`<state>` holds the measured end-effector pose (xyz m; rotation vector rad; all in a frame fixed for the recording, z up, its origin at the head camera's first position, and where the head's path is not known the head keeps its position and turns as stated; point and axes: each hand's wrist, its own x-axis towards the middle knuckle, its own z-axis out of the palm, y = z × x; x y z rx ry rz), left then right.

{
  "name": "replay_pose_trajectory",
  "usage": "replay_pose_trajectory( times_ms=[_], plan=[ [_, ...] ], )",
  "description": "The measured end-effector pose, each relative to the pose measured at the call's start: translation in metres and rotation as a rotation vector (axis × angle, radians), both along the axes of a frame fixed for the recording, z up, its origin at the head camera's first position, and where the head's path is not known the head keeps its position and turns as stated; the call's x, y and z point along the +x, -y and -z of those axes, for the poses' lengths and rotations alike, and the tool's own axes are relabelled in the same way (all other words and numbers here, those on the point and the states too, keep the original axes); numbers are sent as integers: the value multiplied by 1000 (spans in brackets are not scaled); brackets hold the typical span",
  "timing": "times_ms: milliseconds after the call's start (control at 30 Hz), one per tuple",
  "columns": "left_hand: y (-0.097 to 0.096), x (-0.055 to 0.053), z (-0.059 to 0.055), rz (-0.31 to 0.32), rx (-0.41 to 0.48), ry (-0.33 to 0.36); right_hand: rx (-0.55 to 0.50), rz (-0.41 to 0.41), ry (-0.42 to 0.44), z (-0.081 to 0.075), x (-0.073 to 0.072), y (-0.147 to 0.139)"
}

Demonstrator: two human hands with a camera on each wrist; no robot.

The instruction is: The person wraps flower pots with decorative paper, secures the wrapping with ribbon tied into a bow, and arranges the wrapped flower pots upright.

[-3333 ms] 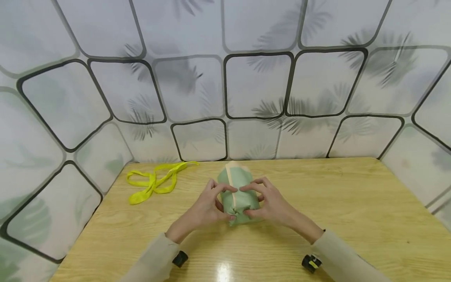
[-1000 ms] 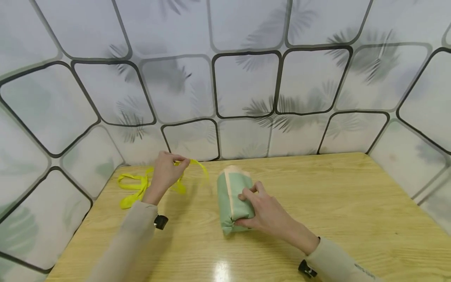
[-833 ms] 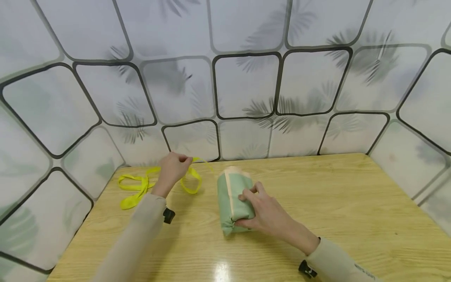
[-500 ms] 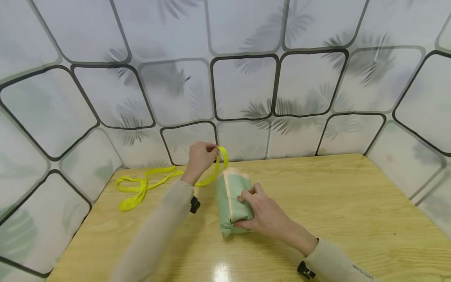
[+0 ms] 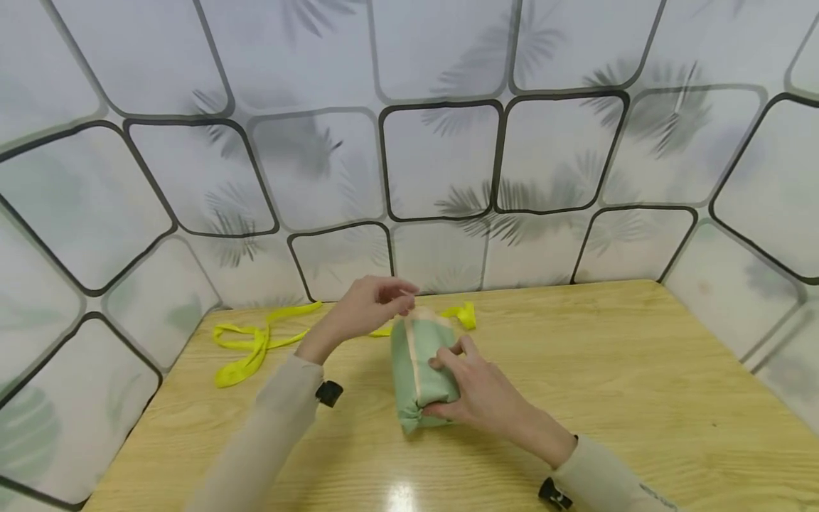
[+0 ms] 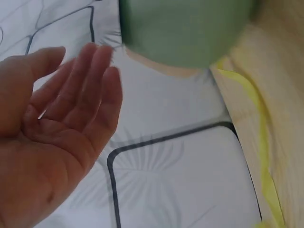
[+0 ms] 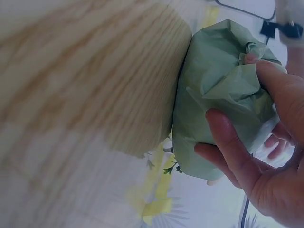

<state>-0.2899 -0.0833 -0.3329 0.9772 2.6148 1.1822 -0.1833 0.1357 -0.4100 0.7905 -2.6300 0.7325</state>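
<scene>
A package wrapped in green paper, with a cream strip along its top, lies on the table. My right hand grips its right side and near end; the thumb presses the crumpled folded end, and the fingers curl against the paper. Over the package's far left corner my left hand hovers, fingers loosely bent, holding nothing, as the left wrist view also shows. A yellow ribbon runs from a tangle at left to behind the package, where the package hides part of it. Its end sticks out on the far right.
The wooden table ends at the back against a patterned fabric wall, with more of it on both sides. Black devices are strapped at both wrists.
My left hand took up the ribbon, carried it right to behind the package and let it go, then drew back slightly. My right hand has stayed gripping the package.
</scene>
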Motion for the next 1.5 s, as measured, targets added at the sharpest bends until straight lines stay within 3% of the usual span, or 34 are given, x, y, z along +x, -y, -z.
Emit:
replay_pose_trajectory(
  times_ms=[67,233,300,400,533,633,700,833,967,1100,1233,1333,1500],
  plan=[
    [8,18,6,34,-13,-84,-4,2,22,0,1,-1],
    [11,65,26,229,-42,-272,-3,-1,10,1,0,-3],
    [11,77,33,261,-78,-319,2,-9,-6,1,-1,-1],
    [12,87,42,250,-137,-400,4,-16,32,-1,-3,0],
    [11,92,52,201,-153,-493,-49,-119,284,-12,-6,-13],
    [10,94,56,170,-141,-488,-133,-252,476,-25,-14,-35],
    [8,95,57,151,-130,-482,-177,-286,537,-33,-21,-50],
    [1,97,57,103,-139,-507,-188,-158,468,-44,-39,-72],
    [-10,99,57,55,-209,-584,-105,-22,350,-39,-67,-78],
    [-17,98,57,30,-293,-653,47,-39,325,-19,-99,-73],
    [-21,97,58,24,-348,-681,200,-107,294,1,-120,-62],
    [-23,96,57,29,-354,-688,204,-101,258,10,-129,-56],
    [-22,97,55,24,-365,-697,86,9,160,15,-139,-53]
  ],
)
